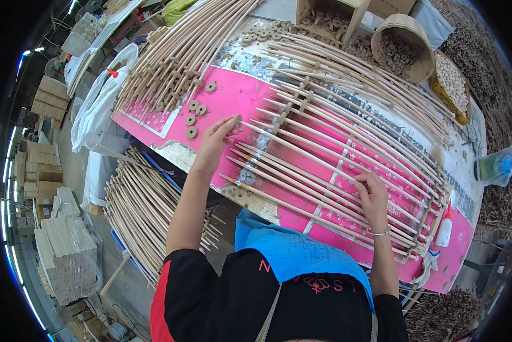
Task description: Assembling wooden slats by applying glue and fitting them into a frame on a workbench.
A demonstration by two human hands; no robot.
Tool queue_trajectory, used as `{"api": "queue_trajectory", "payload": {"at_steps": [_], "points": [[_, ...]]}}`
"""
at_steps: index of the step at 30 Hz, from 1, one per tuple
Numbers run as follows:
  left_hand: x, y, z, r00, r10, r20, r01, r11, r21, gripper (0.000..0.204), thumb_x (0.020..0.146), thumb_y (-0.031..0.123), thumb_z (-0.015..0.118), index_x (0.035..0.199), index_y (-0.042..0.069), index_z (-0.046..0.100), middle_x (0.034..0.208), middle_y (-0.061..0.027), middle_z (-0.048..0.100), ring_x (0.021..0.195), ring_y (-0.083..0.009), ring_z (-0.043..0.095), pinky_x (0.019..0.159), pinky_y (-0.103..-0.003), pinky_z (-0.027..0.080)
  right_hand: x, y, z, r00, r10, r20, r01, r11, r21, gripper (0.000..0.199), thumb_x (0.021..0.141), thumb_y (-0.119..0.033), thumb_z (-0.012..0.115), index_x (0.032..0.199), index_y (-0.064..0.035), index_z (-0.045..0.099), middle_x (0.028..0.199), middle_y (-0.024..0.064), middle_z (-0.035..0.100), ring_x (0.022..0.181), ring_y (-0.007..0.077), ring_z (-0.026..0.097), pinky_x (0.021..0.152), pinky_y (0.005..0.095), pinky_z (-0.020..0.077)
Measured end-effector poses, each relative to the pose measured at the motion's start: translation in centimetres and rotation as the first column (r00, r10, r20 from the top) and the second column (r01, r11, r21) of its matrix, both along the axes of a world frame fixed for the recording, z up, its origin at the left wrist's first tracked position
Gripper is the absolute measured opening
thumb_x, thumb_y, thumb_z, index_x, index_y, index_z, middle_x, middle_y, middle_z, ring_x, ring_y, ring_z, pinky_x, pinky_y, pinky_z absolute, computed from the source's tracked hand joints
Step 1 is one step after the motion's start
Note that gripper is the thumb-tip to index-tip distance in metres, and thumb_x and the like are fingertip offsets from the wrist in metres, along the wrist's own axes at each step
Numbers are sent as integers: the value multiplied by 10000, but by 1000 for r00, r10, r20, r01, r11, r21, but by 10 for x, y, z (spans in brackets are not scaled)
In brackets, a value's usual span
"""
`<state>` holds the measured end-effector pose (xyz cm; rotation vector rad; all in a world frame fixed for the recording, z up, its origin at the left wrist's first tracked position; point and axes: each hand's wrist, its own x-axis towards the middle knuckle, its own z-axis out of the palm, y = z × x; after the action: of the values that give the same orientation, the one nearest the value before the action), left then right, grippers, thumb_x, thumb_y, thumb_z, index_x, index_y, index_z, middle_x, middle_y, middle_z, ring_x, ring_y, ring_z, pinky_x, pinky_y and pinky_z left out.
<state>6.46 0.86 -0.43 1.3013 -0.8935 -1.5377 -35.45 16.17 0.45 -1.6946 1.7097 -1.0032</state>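
The nearer left hand (217, 139) pinches a wooden ring (237, 121) by the tip of a rightward-running rod (261, 132), the right hand's (374, 200) grip unclear.

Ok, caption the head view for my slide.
Left hand holds a wooden ring by a dowel tip; right hand over the dowel row.

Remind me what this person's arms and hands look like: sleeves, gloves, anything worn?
The left hand and right hand are both ungloved. The short left sleeve is black, with red along its outer side; the short right sleeve looks plain black. A thin silvery bracelet is worn on the right; none shows on the left.
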Motion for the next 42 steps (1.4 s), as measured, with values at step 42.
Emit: {"api": "queue_trajectory", "payload": {"at_steps": [42], "points": [[-48, 30, 8, 992, -100, 78, 97, 994, 44, 337, 983, 341, 775, 1174, 67, 737, 877, 46, 656, 708, -12, 486, 623, -184, 376, 1, 2, -1, 991, -19, -132, 18, 1000, -8, 133, 957, -113, 761, 1031, -14, 712, 901, 75, 687, 767, 149, 700, 708, 286, 557]]}}
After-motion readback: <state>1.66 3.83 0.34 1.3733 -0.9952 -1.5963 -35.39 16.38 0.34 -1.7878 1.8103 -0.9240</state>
